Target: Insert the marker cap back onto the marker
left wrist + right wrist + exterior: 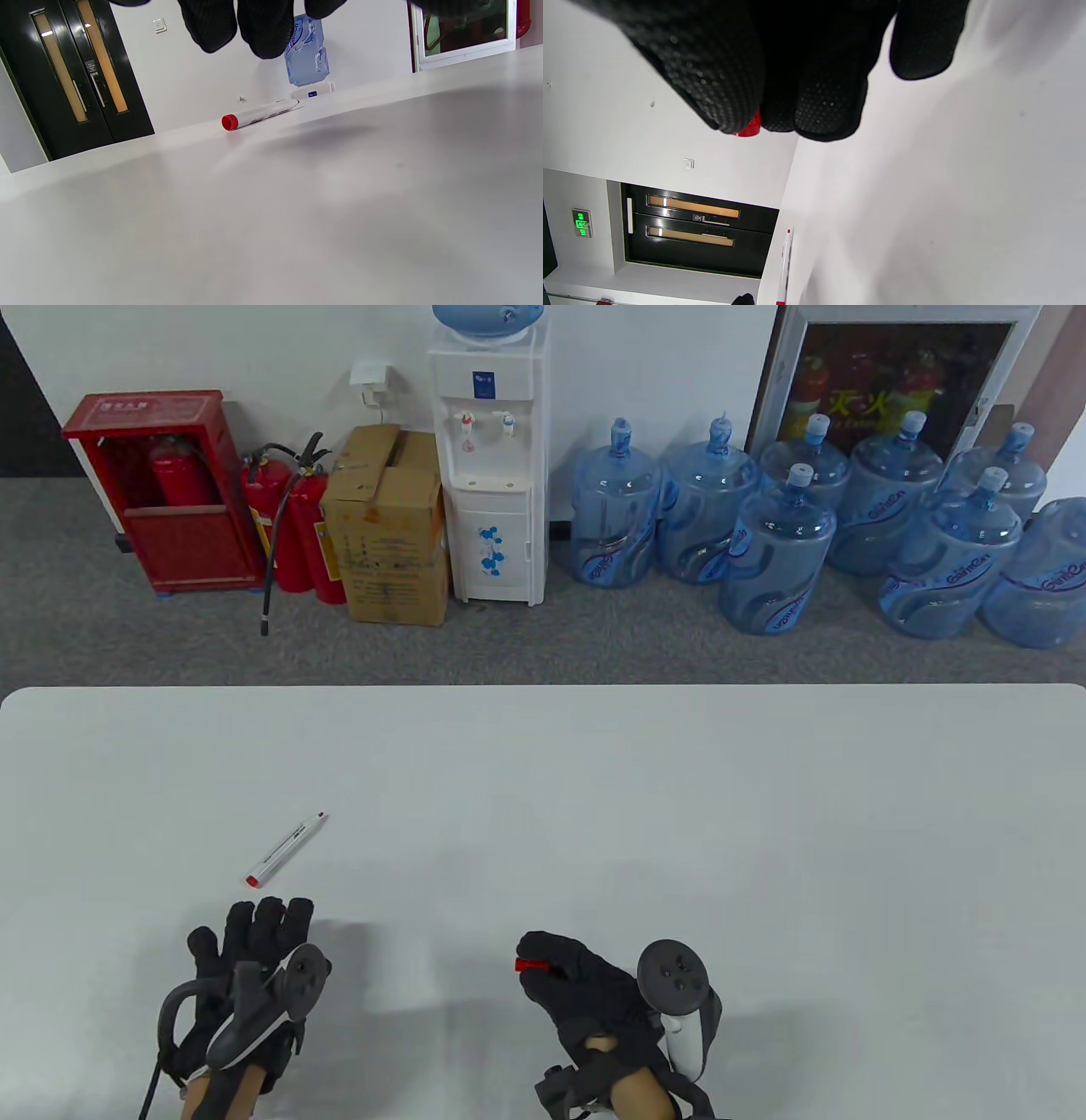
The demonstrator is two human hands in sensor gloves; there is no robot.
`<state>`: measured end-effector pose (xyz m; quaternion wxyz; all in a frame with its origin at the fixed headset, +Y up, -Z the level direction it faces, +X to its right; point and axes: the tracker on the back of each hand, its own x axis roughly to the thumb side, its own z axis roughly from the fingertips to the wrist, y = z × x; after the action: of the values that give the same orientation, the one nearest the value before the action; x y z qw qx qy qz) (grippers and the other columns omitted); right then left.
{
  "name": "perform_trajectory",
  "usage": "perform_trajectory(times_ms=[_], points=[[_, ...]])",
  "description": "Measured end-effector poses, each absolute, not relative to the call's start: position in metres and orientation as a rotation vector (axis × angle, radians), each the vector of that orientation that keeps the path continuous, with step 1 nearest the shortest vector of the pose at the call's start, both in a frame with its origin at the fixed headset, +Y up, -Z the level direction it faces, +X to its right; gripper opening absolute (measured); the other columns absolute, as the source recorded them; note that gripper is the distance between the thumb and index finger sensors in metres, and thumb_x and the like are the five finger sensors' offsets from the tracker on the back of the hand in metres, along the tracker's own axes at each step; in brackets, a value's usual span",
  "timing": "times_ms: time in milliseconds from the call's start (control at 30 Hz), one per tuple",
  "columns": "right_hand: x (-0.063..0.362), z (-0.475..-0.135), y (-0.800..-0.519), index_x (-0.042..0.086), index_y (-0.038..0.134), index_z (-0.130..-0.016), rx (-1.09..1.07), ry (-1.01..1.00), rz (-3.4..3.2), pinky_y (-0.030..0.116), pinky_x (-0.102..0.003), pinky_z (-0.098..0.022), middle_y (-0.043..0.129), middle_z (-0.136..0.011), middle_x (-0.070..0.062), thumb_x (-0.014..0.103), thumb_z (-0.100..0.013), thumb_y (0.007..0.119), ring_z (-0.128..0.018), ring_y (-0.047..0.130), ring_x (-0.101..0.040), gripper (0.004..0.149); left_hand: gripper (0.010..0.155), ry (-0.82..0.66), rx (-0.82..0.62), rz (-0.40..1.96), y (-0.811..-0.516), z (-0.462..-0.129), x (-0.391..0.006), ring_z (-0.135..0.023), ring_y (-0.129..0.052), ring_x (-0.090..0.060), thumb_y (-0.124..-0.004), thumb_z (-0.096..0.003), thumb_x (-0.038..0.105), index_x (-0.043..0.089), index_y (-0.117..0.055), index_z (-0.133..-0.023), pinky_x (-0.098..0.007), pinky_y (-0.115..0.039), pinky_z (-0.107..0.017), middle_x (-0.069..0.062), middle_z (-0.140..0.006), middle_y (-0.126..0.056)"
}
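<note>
Near table's (764, 780) front edge: right hand (594, 993) pinching red cap (529, 965), left hand (246, 976) empty-fingered just short of marker (287, 849).

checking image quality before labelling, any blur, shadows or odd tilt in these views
Table view: sharp, soft shadows by both gloved hands, left hand and right hand. Left wrist view: white red-ended marker crisp, fingers blurred. Right wrist view: turned sideways, fingers fill the top, small red cap barely shows.
</note>
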<state>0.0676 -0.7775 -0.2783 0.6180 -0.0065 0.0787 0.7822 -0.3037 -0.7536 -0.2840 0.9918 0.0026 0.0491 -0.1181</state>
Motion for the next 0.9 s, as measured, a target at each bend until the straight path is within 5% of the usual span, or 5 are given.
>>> perform_trajectory(times_ms=[433, 900], points=[[0.067, -0.276, -0.776, 0.038, 0.083, -0.082, -0.03, 0.182, 1.774, 0.074, -0.054, -0.065, 0.094, -0.085, 0.006, 0.04, -0.039, 0.088, -0.062, 0.101, -0.015, 0.043, 0.08, 0.235, -0.011, -0.19, -0.749, -0.293, -0.332, -0.118, -0.045, -0.04, -0.059, -0.0438, 0.064, 0.036, -0.028, -0.112, -0.07, -0.038, -0.077, -0.006, -0.125, -0.045], [0.075, -0.278, -0.774, 0.038, 0.083, -0.083, -0.049, 0.162, 1.777, 0.074, -0.054, -0.065, 0.094, -0.085, 0.006, 0.04, -0.04, 0.088, -0.061, 0.101, -0.015, 0.044, 0.077, 0.326, -0.072, -0.322, -0.752, -0.362, -0.349, -0.116, -0.056, -0.036, -0.065, -0.0427, 0.062, 0.038, -0.036, -0.11, -0.068, -0.043, -0.077, -0.003, -0.122, -0.055]])
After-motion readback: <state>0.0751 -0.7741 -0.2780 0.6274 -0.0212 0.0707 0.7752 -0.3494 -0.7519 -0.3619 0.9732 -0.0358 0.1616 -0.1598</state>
